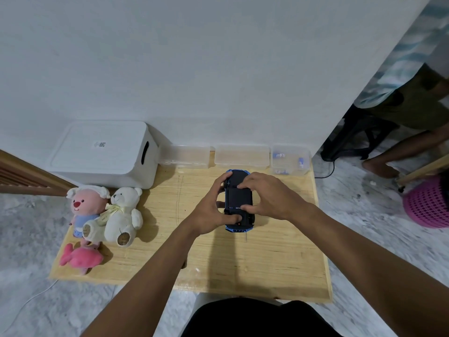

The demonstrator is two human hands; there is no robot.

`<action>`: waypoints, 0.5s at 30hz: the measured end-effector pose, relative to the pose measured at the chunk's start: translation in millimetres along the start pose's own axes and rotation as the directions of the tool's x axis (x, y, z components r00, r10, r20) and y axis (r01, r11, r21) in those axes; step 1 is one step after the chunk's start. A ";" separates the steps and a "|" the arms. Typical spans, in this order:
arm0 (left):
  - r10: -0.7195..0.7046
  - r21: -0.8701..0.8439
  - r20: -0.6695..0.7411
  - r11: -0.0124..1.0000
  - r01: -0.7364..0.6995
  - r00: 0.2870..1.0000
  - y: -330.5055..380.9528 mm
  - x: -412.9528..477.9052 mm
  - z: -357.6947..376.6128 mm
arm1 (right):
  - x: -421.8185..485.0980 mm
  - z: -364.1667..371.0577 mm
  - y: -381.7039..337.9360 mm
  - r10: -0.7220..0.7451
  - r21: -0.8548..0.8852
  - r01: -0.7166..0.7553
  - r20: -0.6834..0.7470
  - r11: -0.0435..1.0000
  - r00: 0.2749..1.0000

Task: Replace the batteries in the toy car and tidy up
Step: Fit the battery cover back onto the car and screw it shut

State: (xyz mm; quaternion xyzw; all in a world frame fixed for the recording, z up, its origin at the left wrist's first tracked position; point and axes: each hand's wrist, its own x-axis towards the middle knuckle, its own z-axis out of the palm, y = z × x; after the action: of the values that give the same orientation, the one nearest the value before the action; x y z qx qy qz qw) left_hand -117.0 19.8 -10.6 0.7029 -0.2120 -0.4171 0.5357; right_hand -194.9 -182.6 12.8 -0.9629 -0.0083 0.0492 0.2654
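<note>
Head view: the blue toy car (238, 199) is upside down at the far middle of the wooden table (243, 259), clasped between both hands. The left hand (209, 212) curls round its left side, with the thumb pressed on the underside near the close end. The right hand (269, 195) curls over the right side, fingertips on the black underside panel. Just behind stands a clear box (290, 160) with small blue-and-white pieces inside. A white teddy bear (124, 212) sits well to the left.

Matt wooden table (267, 259), glossy blue plastic toy car (239, 230), plush toys (121, 215).
</note>
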 end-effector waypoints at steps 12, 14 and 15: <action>-0.006 0.022 -0.009 1.000 0.006 1.000 2.0 -1.3 0.7 | -4.3 3.3 -5.1 -0.010 -0.083 0.008 -0.025 0.997 1.000; -0.002 0.028 -0.008 1.000 0.002 1.000 3.3 -0.8 0.7 | -5.4 4.2 -5.7 -0.006 -0.068 0.003 -0.045 0.998 0.999; -0.001 0.031 -0.008 1.000 0.001 1.000 3.5 -0.6 0.5 | -5.5 4.2 -5.6 -0.001 -0.056 -0.001 -0.049 0.998 0.999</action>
State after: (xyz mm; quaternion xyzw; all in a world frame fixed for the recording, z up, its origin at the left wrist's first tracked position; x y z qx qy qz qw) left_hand -117.3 18.8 -7.3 0.7129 -0.2159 -0.4111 0.5255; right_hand -200.7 -175.8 12.6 -0.9708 -0.0032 0.0253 0.2386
